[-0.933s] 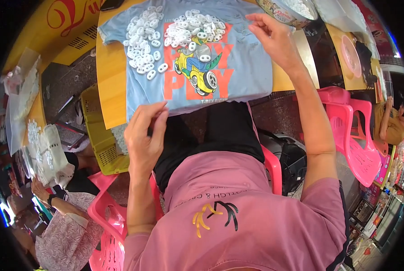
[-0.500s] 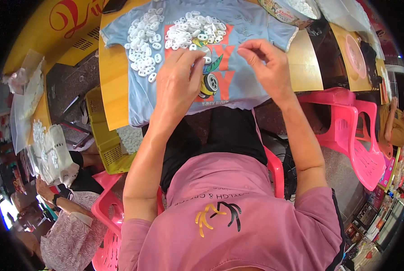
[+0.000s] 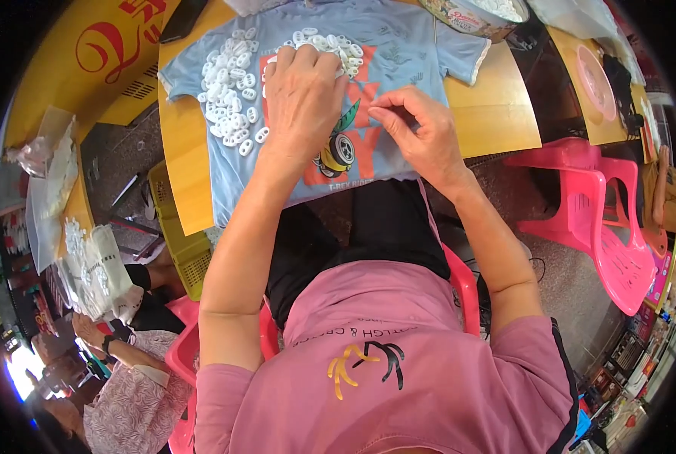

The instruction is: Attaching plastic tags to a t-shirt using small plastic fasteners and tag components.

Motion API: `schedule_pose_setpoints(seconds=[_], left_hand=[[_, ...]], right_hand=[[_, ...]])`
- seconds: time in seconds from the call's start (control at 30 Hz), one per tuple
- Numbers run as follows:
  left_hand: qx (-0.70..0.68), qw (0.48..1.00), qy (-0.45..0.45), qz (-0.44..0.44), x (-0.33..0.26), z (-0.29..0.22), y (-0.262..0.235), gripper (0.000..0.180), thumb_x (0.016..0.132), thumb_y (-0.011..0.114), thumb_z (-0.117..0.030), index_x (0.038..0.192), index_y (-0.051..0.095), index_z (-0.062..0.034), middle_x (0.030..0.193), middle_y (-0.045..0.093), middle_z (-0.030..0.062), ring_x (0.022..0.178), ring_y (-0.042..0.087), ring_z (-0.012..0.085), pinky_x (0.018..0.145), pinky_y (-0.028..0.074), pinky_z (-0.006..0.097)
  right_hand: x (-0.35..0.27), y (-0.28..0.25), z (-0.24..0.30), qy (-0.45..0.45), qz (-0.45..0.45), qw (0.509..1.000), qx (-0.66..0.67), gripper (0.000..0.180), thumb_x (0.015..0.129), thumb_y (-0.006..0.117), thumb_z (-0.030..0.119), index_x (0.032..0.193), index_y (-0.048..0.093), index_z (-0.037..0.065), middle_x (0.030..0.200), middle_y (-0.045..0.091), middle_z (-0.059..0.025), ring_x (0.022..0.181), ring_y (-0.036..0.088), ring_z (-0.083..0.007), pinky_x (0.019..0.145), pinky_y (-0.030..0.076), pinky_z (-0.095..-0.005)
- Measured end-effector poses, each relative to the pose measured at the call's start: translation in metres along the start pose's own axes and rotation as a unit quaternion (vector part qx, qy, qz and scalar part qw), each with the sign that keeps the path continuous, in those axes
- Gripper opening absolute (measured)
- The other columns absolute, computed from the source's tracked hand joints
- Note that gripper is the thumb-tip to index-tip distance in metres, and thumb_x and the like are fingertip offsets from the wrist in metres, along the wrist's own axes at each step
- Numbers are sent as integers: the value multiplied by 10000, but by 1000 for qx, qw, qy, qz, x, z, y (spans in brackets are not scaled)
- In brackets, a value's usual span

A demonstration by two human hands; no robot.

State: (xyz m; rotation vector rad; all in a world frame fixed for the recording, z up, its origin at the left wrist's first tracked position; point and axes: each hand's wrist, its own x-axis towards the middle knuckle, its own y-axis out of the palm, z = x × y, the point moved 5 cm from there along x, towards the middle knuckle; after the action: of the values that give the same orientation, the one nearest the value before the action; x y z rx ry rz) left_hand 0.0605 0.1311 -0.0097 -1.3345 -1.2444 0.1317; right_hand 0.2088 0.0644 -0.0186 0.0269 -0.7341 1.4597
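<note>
A light blue T-shirt [image 3: 406, 53] with an orange cartoon print lies flat on a wooden table [image 3: 497, 113]. Several small white plastic rings [image 3: 228, 98] are heaped on its chest and left sleeve. My left hand [image 3: 300, 91] lies palm down on the shirt, its fingertips in the ring pile near the collar. My right hand [image 3: 421, 136] rests on the print just to the right, thumb and fingers pinched together. Whether something small sits in the pinch is hidden.
A round tin [image 3: 474, 15] holding white pieces stands at the table's far edge. Pink plastic chairs [image 3: 603, 219] are on the right and a yellow crate [image 3: 179, 242] under the table on the left. A seated person [image 3: 126, 408] and bags of white pieces [image 3: 88, 272] are at lower left.
My left hand rose from below the table edge onto the shirt and reached the ring pile. My right hand came from the shirt's right shoulder in toward the print.
</note>
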Motion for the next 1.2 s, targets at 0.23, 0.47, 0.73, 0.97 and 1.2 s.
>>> schedule_pose_setpoints(seconds=[0.23,0.47,0.73,0.97,1.2], left_hand=[[-91,995,-35,-15,-4,12,-7,89,822,660,-144,849,689,-65,789,647,79,796,576,228,737,438,360],[-601,702,-373,80,-35,3,-9,241,896,682,-188,1022,665,16,860,670,33,755,557,83,696,446,223],[-670,624,-396,70,-49,-19,-14,254,885,687,-158,1075,640,4,887,672,49,733,550,75,681,440,216],[-659,640,-391,57,-55,-19,-21,263,867,699,-136,1077,637,11,884,667,41,749,557,72,689,443,220],[-691,610,-386,27,-60,-22,-24,276,855,706,-115,1088,642,16,906,654,33,783,551,73,702,442,220]], right_hand=[[-1,-5,0,17,-13,999,24,94,859,688,32,926,640,-13,843,657,-53,738,616,-113,652,493,-239],[-3,-5,1,129,-8,979,156,123,917,649,77,1003,637,-9,895,664,-17,799,609,-71,705,497,-218],[0,2,18,148,10,962,229,213,930,631,83,1123,636,-8,966,666,-34,879,620,-82,720,514,-228],[0,4,21,105,41,982,150,193,936,617,68,1106,647,-16,981,674,-53,874,634,-103,720,519,-231],[-9,9,28,136,5,973,187,177,926,629,60,1076,633,-33,950,679,-68,791,637,-111,707,516,-227]])
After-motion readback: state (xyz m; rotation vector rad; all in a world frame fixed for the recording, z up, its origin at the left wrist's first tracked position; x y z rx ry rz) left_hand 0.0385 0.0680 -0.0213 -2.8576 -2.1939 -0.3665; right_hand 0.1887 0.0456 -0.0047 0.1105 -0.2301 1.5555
